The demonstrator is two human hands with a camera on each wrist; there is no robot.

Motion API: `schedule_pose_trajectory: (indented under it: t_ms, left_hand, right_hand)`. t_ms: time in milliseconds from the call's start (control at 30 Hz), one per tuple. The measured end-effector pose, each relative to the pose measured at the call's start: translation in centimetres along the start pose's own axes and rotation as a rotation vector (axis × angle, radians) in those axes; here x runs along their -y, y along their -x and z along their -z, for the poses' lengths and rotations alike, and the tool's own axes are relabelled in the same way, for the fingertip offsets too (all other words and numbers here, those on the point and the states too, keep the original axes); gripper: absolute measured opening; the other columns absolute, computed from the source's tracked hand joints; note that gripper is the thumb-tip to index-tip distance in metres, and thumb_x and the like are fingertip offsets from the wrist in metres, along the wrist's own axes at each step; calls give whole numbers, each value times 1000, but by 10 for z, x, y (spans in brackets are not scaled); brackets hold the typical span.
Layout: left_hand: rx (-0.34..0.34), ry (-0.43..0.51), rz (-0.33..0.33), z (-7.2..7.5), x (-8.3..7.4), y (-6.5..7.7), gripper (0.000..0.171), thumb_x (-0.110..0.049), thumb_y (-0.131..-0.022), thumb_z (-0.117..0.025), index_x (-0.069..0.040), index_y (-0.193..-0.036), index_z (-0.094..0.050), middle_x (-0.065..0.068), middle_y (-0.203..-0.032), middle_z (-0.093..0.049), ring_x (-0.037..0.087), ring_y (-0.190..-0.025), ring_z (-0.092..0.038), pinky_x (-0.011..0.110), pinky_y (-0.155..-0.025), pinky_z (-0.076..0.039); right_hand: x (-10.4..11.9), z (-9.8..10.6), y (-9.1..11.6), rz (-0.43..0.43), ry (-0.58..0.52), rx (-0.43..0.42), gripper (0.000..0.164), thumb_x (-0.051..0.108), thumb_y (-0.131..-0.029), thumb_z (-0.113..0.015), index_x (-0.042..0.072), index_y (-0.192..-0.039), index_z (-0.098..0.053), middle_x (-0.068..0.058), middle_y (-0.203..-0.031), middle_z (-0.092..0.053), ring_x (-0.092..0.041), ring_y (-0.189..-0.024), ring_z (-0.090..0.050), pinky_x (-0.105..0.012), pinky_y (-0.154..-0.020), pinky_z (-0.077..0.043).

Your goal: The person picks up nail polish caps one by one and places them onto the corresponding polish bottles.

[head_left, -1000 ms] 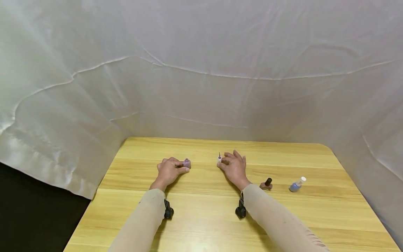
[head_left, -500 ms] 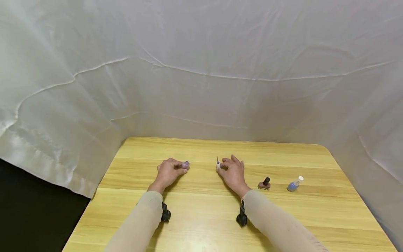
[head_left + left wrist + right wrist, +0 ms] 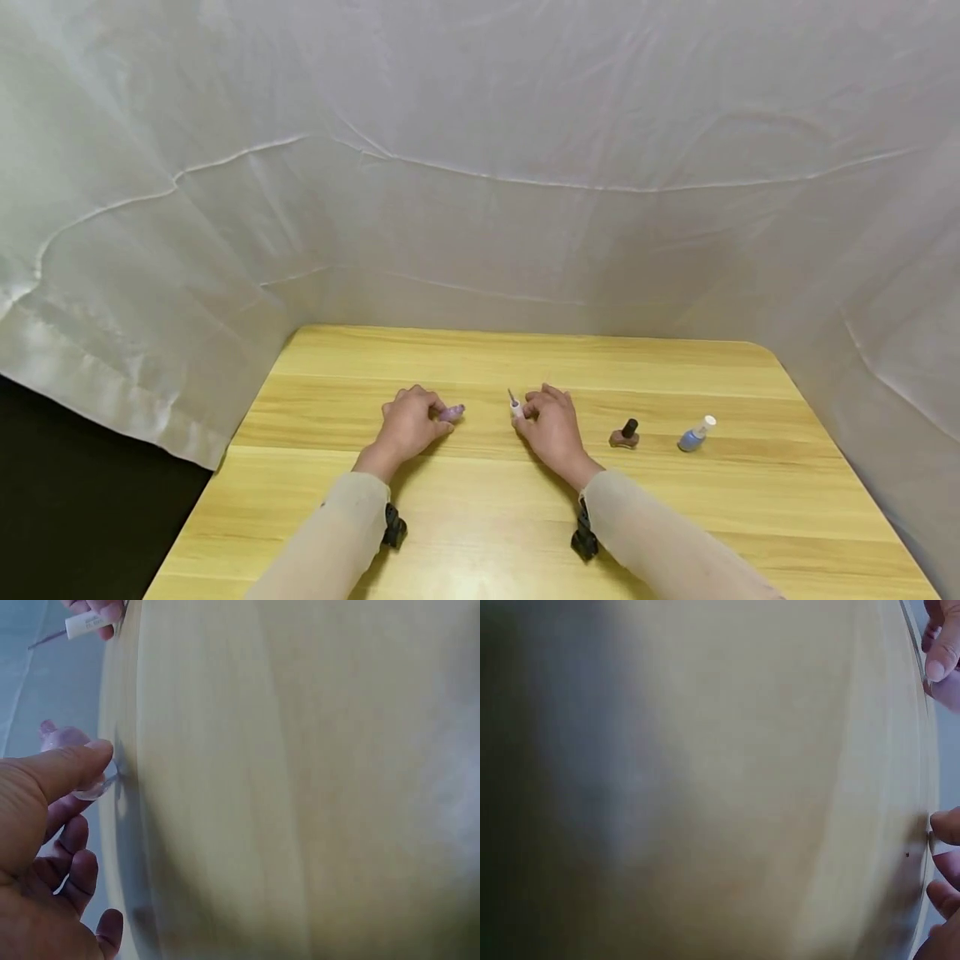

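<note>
A small purple nail polish bottle (image 3: 452, 413), uncapped, is pinched between the thumb and fingers of my left hand (image 3: 408, 423). Its neck tips over to the right, toward the other hand. In the left wrist view the bottle (image 3: 66, 739) looks translucent, partly covered by the thumb. My right hand (image 3: 553, 427) pinches a white nail polish cap (image 3: 517, 409), its thin brush pointing up and leftward. A gap separates brush and bottle. The right wrist view shows only parts of both hands at its right edge; the cap is hidden there.
To the right of my right hand stand a brown nail polish bottle (image 3: 624, 438) with a black cap and a blue nail polish bottle (image 3: 692, 439) with a white cap. Pale cloth (image 3: 480, 250) hangs behind the wooden table (image 3: 480, 517).
Both hands have come down toward me and slightly closer together. The purple bottle has gone from upright to tilted rightward, and the brush now leans to the left.
</note>
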State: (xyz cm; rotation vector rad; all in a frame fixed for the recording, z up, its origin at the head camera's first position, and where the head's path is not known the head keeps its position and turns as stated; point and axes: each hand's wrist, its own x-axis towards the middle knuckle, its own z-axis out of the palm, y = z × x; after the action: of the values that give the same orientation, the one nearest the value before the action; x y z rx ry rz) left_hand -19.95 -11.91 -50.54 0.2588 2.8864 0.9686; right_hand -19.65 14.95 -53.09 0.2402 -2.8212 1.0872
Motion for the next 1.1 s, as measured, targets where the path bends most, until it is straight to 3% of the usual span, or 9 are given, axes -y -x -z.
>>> schedule_pose_trajectory:
  t_ms: [167, 400, 733, 867, 1100]
  left_hand:
    - [-18, -22, -40, -1, -5, 10, 17, -31, -88, -87, -20, -98, -80, -4, -105, -66, 22, -101, -53, 54, -100, -33]
    - [-57, -100, -113, 0, -14, 24, 22, -33, -88, -86, -17, -104, -82, -8, -104, -68, 21, -105, -54, 49, -99, -31]
    - [-158, -297, -261, 6, -24, 39, 22, -32, -85, -89, -19, -101, -82, -6, -107, -69, 19, -105, -54, 52, -104, -34]
    - [-193, -367, -339, 9, -27, 44, 20, -34, -87, -88, -19, -100, -83, -5, -104, -68, 20, -102, -55, 52, -103, -38]
    - [-207, -434, -396, 18, -32, 51, 19, -32, -89, -87, -19, -102, -82, -4, -103, -67, 20, -101, -56, 48, -99, -40]
  right_hand:
    - [4, 2, 10, 10, 18, 4, 18, 17, -88, -86, 12, -81, -70, -11, -120, -75, -39, -135, -56, -65, -126, -18]
    - [15, 11, 24, 21, 28, 4, 21, 22, -88, -87, 15, -87, -68, 0, -89, -73, -35, -115, -66, -66, -124, -19]
    - [32, 23, 41, 130, 47, -46, 19, 18, -85, -90, 16, -92, -72, 5, -88, -74, -28, -108, -63, -59, -118, -30]
    - [36, 29, 48, 222, 75, -84, 19, 20, -85, -90, 18, -94, -74, 7, -89, -76, -22, -104, -60, -57, -114, -33]
    - [38, 37, 55, 518, 198, -186, 19, 18, -86, -87, 16, -96, -71, 3, -93, -74, -23, -96, -64, -63, -108, -41]
